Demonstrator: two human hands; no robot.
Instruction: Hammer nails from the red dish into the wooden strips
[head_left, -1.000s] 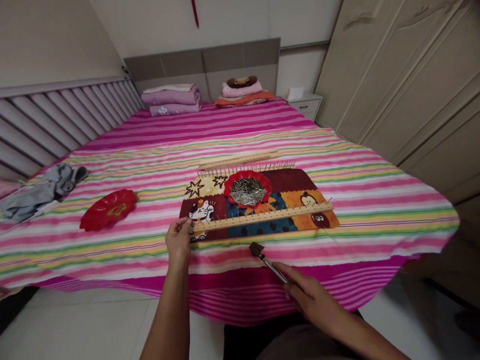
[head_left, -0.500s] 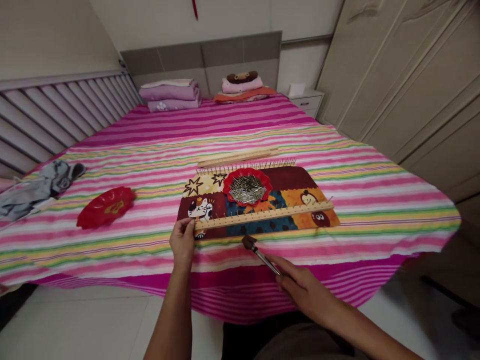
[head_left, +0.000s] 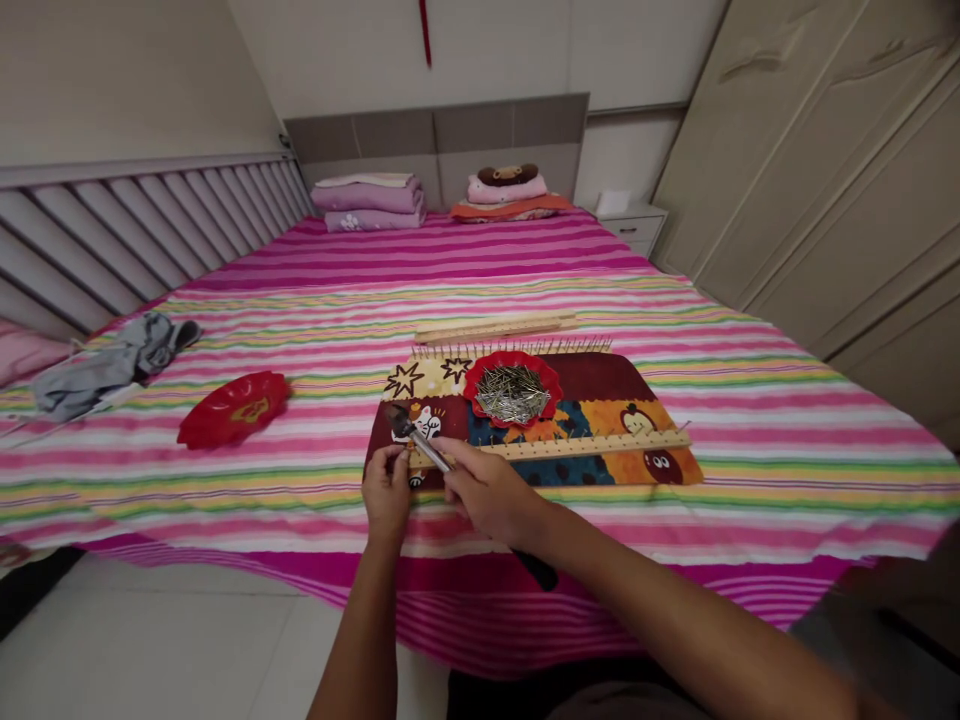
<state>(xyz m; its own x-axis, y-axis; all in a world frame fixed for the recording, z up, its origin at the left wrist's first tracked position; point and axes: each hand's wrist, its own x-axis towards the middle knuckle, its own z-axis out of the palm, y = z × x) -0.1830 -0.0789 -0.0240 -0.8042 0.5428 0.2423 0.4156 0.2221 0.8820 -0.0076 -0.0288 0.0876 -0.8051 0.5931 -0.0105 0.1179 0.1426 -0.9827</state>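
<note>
My right hand (head_left: 491,490) is closed around a hammer (head_left: 430,448), whose dark head hovers above the left end of a wooden strip (head_left: 570,447). At that same end, my left hand (head_left: 386,495) pinches the strip; whether a nail is also between its fingers is too small to tell. Several nails stand up along the strip, which lies across a patterned mat (head_left: 589,375). Behind it, a red scalloped dish (head_left: 553,378) holds a heap of nails (head_left: 512,393). My right hand and the hammer hide part of the strip.
Beyond the mat lies another strip bristling with upright nails (head_left: 517,348), then bare wooden strips (head_left: 495,326). An overturned-looking red dish (head_left: 234,410) and grey clothing (head_left: 120,365) are on the left of the striped bed (head_left: 315,520). Folded bedding (head_left: 371,200) sits by the headboard.
My right hand has carried the hammer left and up, from in front of the mat to over the strip's left end. My left hand keeps its hold. The view has shifted slightly.
</note>
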